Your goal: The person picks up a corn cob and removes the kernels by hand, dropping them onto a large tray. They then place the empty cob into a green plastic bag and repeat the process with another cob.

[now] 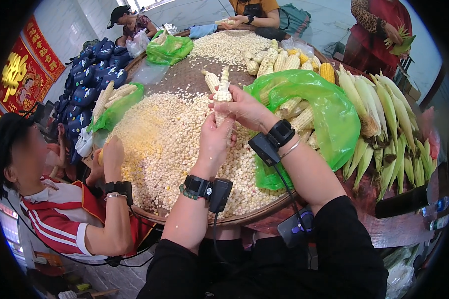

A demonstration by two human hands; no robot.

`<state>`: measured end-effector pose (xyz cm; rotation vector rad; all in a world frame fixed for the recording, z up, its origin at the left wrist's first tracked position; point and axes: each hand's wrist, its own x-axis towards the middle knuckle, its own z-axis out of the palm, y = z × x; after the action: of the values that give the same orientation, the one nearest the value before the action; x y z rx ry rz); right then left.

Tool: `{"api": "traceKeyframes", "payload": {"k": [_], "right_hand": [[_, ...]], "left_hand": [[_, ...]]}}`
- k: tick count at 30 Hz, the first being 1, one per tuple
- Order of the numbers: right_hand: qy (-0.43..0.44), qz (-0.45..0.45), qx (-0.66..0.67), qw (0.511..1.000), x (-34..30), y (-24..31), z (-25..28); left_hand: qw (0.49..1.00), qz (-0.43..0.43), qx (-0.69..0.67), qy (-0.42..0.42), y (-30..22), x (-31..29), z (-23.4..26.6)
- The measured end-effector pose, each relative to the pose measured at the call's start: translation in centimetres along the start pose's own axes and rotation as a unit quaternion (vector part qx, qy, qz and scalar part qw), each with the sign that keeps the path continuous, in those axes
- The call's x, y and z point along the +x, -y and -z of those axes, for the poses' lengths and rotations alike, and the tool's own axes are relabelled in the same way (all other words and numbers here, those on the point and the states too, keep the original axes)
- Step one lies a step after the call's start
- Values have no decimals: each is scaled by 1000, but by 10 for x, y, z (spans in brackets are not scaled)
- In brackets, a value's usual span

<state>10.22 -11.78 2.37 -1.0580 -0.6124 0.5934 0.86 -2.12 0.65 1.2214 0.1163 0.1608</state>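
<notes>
Over a wide round tray (244, 215) heaped with loose pale kernels (159, 129), I hold a corn cob (223, 93) upright, its tip pointing away from me. My left hand (216, 139) is closed around its lower end. My right hand (249, 110) is closed on it higher up, fingers wrapped across the front. Part of the cob shows bare, and its lower part is hidden by my fingers. Just beyond it, to the left, another pale cob (211, 81) shows. Right of my hands, a green plastic bag (336, 117) holds several whitish cobs (302, 118).
Husked-back corn ears (384, 117) are piled at the right. Other green bags (169, 50) sit on the tray's far side. A co-worker (100, 219) works at the left, others behind the tray. Cables run from my wrist devices (264, 148); a phone-like device (294, 231) lies near the front edge.
</notes>
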Motion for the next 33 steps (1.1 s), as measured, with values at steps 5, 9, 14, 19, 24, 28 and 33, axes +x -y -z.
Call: {"api": "traceKeyframes", "payload": {"k": [5,9,14,19,24,28,33], "right_hand": [[-39,-43,91,994,1,2,-3],[-58,-7,34,998,5,-10,-1],[-38,-8,44,998,3,-8,-1],[4,7,37,999,1,-9,3],[11,-14,14,1000,-2,3,-2],[-30,-52,95,994,1,4,-1],[-16,-22,32,999,1,-2,1]], "left_hand": [[995,-29,87,-28,1,0,-6],[995,-28,93,-34,3,-1,-5],[998,-24,57,-25,5,1,-1],[999,-5,35,-18,3,-1,-2],[1000,6,-6,8,-1,1,2],[1000,-6,4,1,0,0,-2],[1000,8,-7,6,1,1,1]]}}
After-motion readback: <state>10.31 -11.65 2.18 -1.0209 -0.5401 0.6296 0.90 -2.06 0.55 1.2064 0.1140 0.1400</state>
